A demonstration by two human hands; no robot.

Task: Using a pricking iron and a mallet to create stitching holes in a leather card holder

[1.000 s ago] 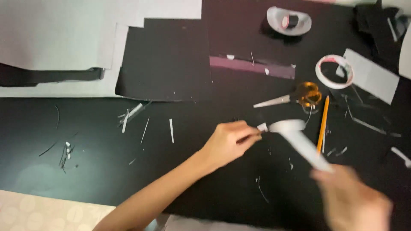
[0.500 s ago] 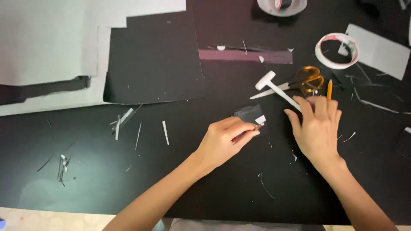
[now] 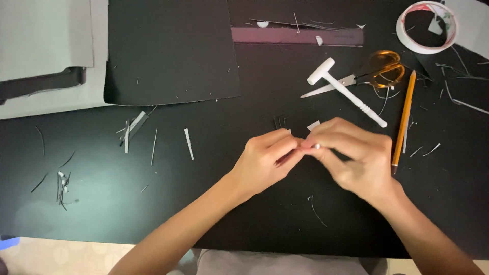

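My left hand point(image 3: 265, 160) and my right hand point(image 3: 351, 155) meet at the middle of the black table point(image 3: 204, 203). Together they pinch a small folded piece of black paper point(image 3: 281, 121), whose top edge sticks out above my fingers. A small white bit of it point(image 3: 314, 125) shows beside my right fingers. Just beyond my right hand lies a small white mallet point(image 3: 344, 90), not touched by either hand.
Yellow-handled scissors point(image 3: 374, 74) and an orange pencil point(image 3: 403, 117) lie to the right. A tape roll point(image 3: 427, 26) sits at the far right, a dark ruler-like strip point(image 3: 298, 35) at the back. A black sheet point(image 3: 170, 48) overlaps grey card point(image 3: 46, 35). Paper slivers point(image 3: 133, 127) litter the left.
My right hand set the white mallet down on the table, then came back to join my left hand on the small black paper piece.
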